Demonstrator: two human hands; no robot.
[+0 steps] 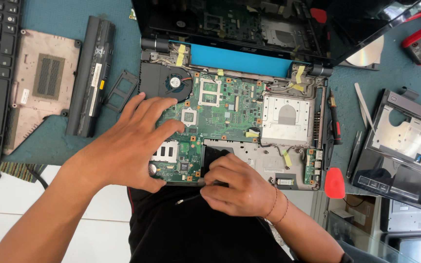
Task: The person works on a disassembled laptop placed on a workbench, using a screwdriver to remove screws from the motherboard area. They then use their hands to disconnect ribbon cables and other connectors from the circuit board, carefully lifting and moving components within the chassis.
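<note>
Laptop [288, 160], opened up with its green circuit board [220, 112] bare, lies mid-mat. At nine o'clock sit a pink cover panel [40, 92] and black battery [91, 73]; at three o'clock, tweezers [354, 153]. Left hand [127, 146] presses flat, fingers spread, on the board's near-left corner. Right hand [237, 187], closed, pinches a thin black tool [188, 198] at six o'clock, seemingly working the front edge.

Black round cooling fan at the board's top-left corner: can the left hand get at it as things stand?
Probably yes. The left hand rests flat on the green motherboard, fingertips just below the black round cooling fan. Nothing covers the fan or lies between them.
</note>
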